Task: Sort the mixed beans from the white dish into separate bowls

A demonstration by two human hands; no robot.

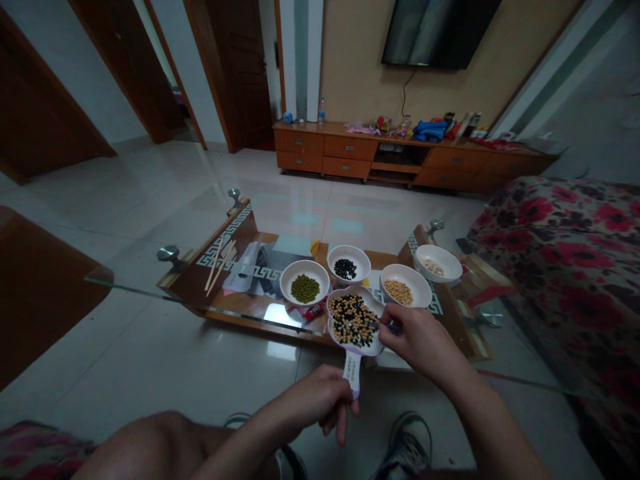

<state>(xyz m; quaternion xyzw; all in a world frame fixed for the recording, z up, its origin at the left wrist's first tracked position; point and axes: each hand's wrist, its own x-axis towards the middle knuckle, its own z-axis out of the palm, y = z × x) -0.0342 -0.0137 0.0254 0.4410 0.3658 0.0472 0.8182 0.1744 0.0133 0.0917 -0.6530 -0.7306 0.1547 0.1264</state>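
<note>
Now, left grip (pixel 317 400): we clench the white scoop handle (pixel 351 375).
Right grip (pixel 420 340): we pinch a dark tool (pixel 393 327) over mixed beans (pixel 353 321).

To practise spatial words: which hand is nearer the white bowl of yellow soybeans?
Right. The right hand is just in front of the soybean bowl, apart from it; the left hand is farther back-left, on the mixed-bean dish's handle.

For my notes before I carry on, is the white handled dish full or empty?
Full: black and yellow beans heap across the white handled dish, its handle gripped by the left hand.
</note>
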